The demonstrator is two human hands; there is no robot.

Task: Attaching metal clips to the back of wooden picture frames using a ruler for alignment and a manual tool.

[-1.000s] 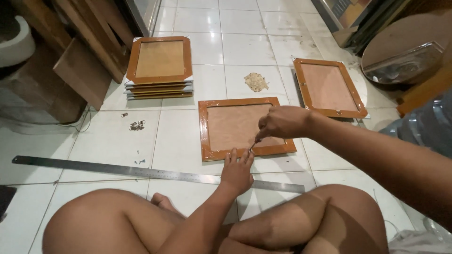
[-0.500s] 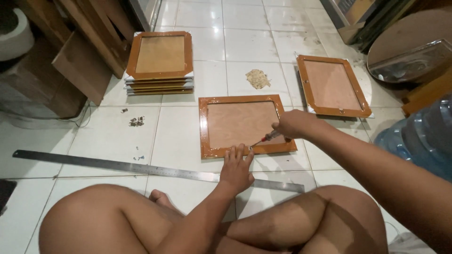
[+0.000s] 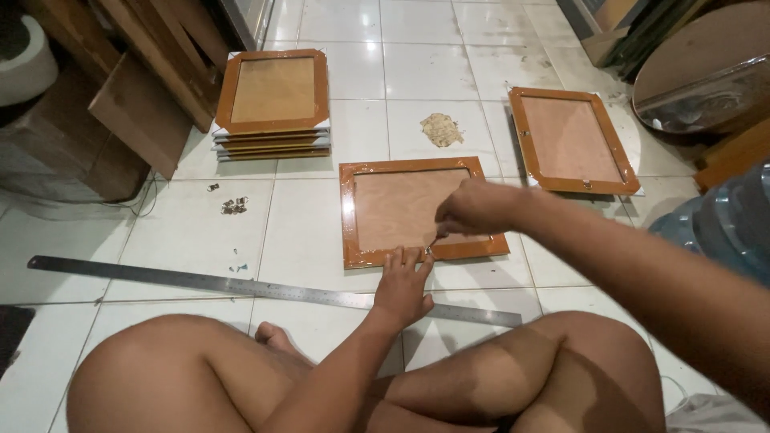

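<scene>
A wooden picture frame (image 3: 348,218) lies face down on the tiled floor in front of my crossed legs, its brown backing board facing up. My left hand (image 3: 403,285) rests flat on the floor, with its fingertips on the frame's near rail. My right hand (image 3: 475,210) reaches in from the right over the backing board. Its fingers are closed on a thin small tool (image 3: 431,245), whose tip points down at the near rail just beside my left fingertips.
A long steel ruler (image 3: 200,281) lies across the floor by my knees. A stack of frames (image 3: 273,100) sits at the back left, and another single frame (image 3: 571,140) at the right. Small metal fittings (image 3: 233,207), a scrap pile (image 3: 441,129), wooden boards (image 3: 140,112) and a blue water jug (image 3: 726,224) surround the spot.
My right hand has shifted a little to the left along the near rail, closer to my left fingertips. My left hand and the frame have stayed put.
</scene>
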